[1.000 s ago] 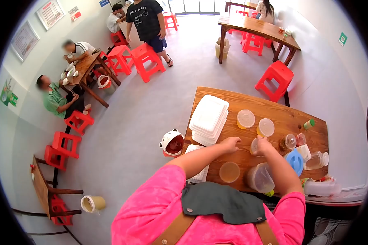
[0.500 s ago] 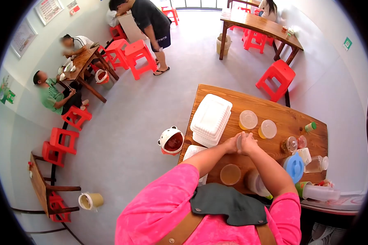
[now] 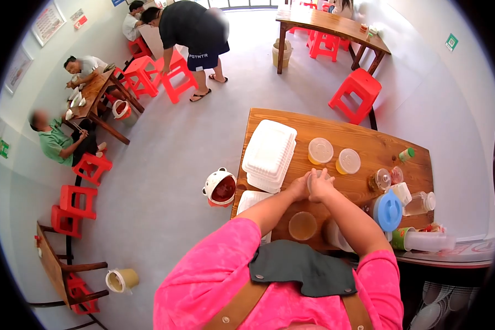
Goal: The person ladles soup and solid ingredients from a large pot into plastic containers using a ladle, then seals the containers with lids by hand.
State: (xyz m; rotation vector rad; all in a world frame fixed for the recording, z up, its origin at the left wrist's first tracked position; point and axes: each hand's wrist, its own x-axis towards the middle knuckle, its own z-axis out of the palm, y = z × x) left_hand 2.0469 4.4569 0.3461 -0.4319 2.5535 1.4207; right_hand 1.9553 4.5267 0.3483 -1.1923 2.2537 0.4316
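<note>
Standing at ten o'clock, boxes; at two, a tub; left hand and right hand clasp a cup, long axis unclear.

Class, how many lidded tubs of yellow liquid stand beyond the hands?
2: the left tub, beside the white clamshell boxes; the right tub, near it. None appear hidden.

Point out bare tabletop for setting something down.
The widest patch lies between the right yellow cup and the green-capped bottle; a narrow strip separates the white box stack from the left yellow cup. Crowded: around the blue-lidded pitcher, and at the left hand and right hand.
</note>
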